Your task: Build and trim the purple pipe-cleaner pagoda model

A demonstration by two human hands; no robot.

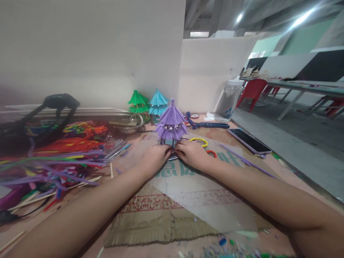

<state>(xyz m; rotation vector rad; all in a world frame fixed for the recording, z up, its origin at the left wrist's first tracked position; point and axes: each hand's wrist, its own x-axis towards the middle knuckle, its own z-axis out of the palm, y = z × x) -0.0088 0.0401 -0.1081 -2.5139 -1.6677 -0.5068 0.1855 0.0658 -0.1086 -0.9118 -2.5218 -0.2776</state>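
Note:
A small two-tiered purple pagoda model (172, 120), covered in fuzzy strips, stands upright in the middle of the table. At its left foot is my left hand (156, 157), fingers curled and pinched at the base. My right hand (192, 152) grips the right side of the base the same way. The fingertips nearly meet in front, and the exact part they pinch is hidden. Scissors with yellow (200, 141) and orange (212, 153) handles lie partly under and behind my right hand. Under everything is a cardboard sheet (145, 225) with a clear plastic layer.
Green (138, 100) and blue (158, 102) pagoda models stand behind. A glue gun (209, 125), a clear jug (227, 100) and a phone (249, 141) are at right. Coloured strips (72, 168) heap up at left, near a blurred black object (61, 100).

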